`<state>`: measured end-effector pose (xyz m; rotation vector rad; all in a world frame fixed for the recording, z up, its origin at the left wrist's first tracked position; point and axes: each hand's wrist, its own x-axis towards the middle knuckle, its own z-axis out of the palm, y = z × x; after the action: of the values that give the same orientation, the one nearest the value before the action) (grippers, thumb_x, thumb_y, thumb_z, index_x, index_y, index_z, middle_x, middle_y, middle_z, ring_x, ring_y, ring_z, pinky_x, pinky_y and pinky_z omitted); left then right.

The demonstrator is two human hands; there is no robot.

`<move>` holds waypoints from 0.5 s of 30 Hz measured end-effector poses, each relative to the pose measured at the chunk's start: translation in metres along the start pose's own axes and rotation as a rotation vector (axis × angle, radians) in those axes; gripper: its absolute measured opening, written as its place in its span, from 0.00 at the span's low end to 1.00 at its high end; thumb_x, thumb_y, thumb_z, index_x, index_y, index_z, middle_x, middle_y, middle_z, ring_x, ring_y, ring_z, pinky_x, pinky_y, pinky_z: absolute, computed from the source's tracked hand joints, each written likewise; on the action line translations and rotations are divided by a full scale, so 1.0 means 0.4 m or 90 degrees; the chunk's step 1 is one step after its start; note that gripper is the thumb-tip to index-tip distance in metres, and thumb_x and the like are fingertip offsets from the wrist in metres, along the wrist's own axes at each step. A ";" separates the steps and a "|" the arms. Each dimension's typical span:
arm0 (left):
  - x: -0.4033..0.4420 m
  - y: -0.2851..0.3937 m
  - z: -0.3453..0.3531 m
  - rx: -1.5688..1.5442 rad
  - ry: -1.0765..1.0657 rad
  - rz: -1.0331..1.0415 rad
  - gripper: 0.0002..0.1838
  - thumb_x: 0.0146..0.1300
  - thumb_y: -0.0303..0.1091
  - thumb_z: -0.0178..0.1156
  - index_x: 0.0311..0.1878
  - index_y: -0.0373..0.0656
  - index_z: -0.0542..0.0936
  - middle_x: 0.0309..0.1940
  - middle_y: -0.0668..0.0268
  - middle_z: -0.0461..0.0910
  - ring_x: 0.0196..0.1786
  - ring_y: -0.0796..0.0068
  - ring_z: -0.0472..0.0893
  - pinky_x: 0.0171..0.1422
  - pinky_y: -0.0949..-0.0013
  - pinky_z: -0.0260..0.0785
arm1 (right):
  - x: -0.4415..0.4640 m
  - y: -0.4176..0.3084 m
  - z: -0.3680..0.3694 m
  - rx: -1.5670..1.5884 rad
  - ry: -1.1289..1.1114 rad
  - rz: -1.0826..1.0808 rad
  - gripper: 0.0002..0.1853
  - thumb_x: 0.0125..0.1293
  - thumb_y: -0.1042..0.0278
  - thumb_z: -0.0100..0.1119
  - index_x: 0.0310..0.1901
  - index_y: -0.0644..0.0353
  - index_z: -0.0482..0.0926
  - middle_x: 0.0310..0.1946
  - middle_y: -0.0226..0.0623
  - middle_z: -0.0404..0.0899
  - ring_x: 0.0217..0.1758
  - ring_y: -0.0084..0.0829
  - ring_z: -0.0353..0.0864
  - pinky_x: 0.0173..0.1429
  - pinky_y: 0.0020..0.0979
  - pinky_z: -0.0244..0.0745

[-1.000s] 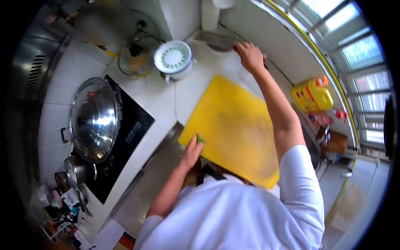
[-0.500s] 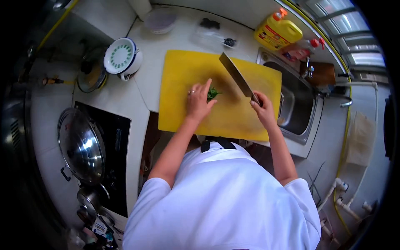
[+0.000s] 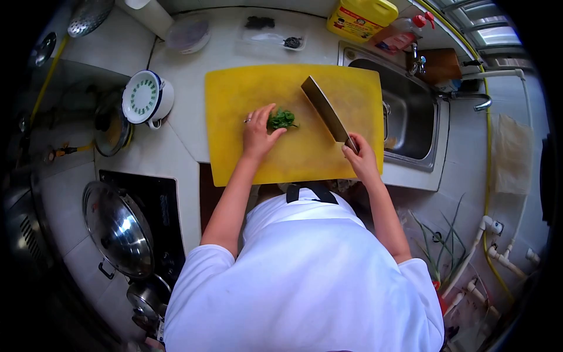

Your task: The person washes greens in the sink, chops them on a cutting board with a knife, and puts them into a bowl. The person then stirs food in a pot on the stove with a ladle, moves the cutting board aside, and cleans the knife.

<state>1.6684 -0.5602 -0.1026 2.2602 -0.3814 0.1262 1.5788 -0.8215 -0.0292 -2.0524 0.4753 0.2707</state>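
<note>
The left hand [image 3: 260, 134] covers the left end of a small bunch of leafy green herbs [image 3: 283, 119], so how many stems lie beneath the fingers is hard to tell. The right hand [image 3: 363, 159] hides most of the handle of a cleaver [image 3: 326, 111], and whether the blade touches the yellow cutting board [image 3: 311, 161] cannot be made out. The picture's upper edge cuts off the yellow jug [image 3: 360, 20] behind the sink [image 3: 410, 111].

The left hand is half open, thumb spread from the fingers, against the herbs; the right is closed around the handle, blade angled up and leftward. The herbs sit on the board near its middle, dark green, bunched and ragged-edged.
</note>
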 end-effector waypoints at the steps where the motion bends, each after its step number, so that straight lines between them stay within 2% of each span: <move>1: 0.002 0.006 0.006 -0.004 -0.002 0.002 0.31 0.42 0.36 0.71 0.53 0.46 0.73 0.50 0.60 0.74 0.52 0.57 0.72 0.57 0.61 0.65 | 0.003 -0.011 -0.001 -0.098 -0.001 0.005 0.19 0.58 0.64 0.58 0.50 0.60 0.73 0.32 0.39 0.79 0.34 0.31 0.78 0.39 0.29 0.71; 2: 0.001 0.011 0.011 -0.013 -0.007 0.051 0.26 0.44 0.35 0.70 0.49 0.46 0.76 0.49 0.62 0.75 0.50 0.59 0.73 0.54 0.62 0.67 | 0.008 -0.012 0.001 -0.100 0.002 0.008 0.19 0.58 0.64 0.58 0.50 0.60 0.73 0.32 0.39 0.79 0.34 0.31 0.78 0.39 0.29 0.71; 3: 0.000 0.013 0.014 -0.021 -0.011 0.098 0.21 0.45 0.34 0.68 0.46 0.47 0.78 0.47 0.65 0.75 0.47 0.60 0.75 0.51 0.63 0.69 | 0.013 -0.014 0.003 -0.151 -0.019 -0.001 0.19 0.58 0.63 0.58 0.50 0.59 0.73 0.31 0.43 0.79 0.33 0.37 0.79 0.38 0.33 0.72; 4: -0.004 0.005 0.024 -0.024 -0.012 0.099 0.21 0.45 0.34 0.68 0.46 0.47 0.78 0.47 0.65 0.75 0.47 0.60 0.75 0.51 0.63 0.69 | 0.016 -0.016 0.006 -0.202 -0.042 -0.010 0.19 0.58 0.61 0.58 0.50 0.58 0.73 0.29 0.46 0.79 0.32 0.43 0.79 0.37 0.36 0.73; 6: -0.011 -0.012 0.043 0.024 0.022 0.106 0.10 0.47 0.31 0.66 0.35 0.47 0.81 0.43 0.68 0.77 0.41 0.64 0.77 0.45 0.66 0.71 | 0.015 -0.034 0.021 -0.213 -0.045 -0.020 0.18 0.58 0.62 0.58 0.49 0.58 0.74 0.28 0.47 0.79 0.32 0.45 0.79 0.36 0.38 0.72; 9: -0.017 -0.006 0.055 0.051 0.056 0.093 0.06 0.47 0.30 0.65 0.30 0.47 0.81 0.37 0.69 0.78 0.38 0.66 0.78 0.41 0.65 0.72 | -0.009 -0.078 0.034 -0.244 -0.051 -0.064 0.16 0.58 0.63 0.58 0.47 0.59 0.73 0.25 0.46 0.79 0.30 0.47 0.79 0.34 0.40 0.72; 12: -0.021 0.009 0.057 0.078 0.086 0.077 0.06 0.47 0.29 0.65 0.30 0.47 0.81 0.33 0.67 0.78 0.36 0.65 0.78 0.37 0.67 0.71 | -0.048 -0.116 0.041 -0.288 -0.070 -0.127 0.15 0.58 0.64 0.58 0.46 0.60 0.73 0.24 0.43 0.79 0.29 0.46 0.79 0.33 0.40 0.71; 15: -0.019 0.006 0.063 0.134 0.075 0.097 0.05 0.49 0.30 0.61 0.31 0.50 0.81 0.33 0.70 0.77 0.37 0.67 0.78 0.34 0.67 0.72 | -0.071 -0.122 0.053 -0.319 -0.099 -0.182 0.14 0.58 0.67 0.57 0.45 0.59 0.73 0.25 0.42 0.79 0.29 0.44 0.79 0.32 0.40 0.72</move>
<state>1.6596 -0.5790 -0.1193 2.4138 -0.4971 0.3933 1.5748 -0.7748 0.0090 -2.5263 0.0090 0.4021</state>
